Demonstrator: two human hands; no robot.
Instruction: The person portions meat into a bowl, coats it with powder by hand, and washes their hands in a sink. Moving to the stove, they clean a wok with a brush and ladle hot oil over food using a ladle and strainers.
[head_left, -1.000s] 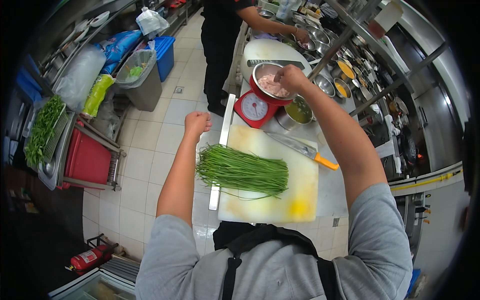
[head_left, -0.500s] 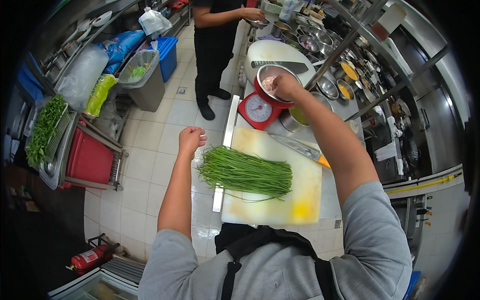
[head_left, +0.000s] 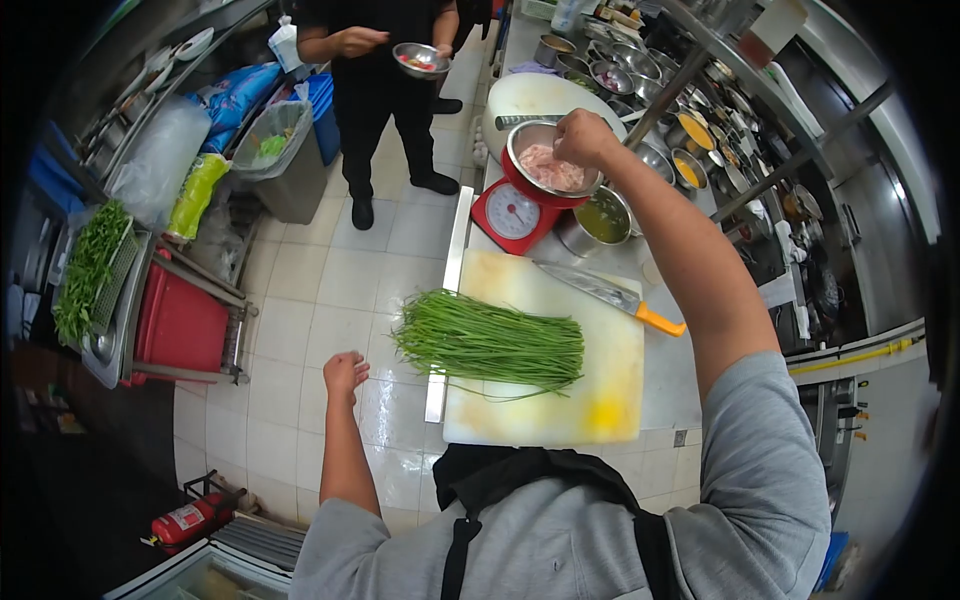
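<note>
My right hand (head_left: 585, 137) is over the upper right side of a metal bowl (head_left: 512, 150), its fingers curled downward; what they hold, if anything, is hidden. Pale pink raw meat (head_left: 550, 168) lies in the bowl, which sits on a red dial scale (head_left: 512, 216). My left hand (head_left: 345, 372) hangs over the floor, left of the worktop, loosely curled with nothing in it. A bundle of long green chives (head_left: 490, 342) lies across the white cutting board (head_left: 540, 422), its left ends past the board's edge. A knife (head_left: 600, 290) with an orange handle rests along the board's right side.
A pot of greenish liquid (head_left: 604, 220) stands right of the scale. Behind it, another knife (head_left: 525, 121) lies on a round white board (head_left: 540, 95). Across the aisle, a person (head_left: 385, 100) in black holds a small metal bowl (head_left: 420, 60). Metal shelf posts (head_left: 680, 70) rise at right.
My right hand has moved up toward the bowl's far rim, exposing more meat. My left hand has dropped lower and leftward. The person in black has turned and moved left with their bowl.
</note>
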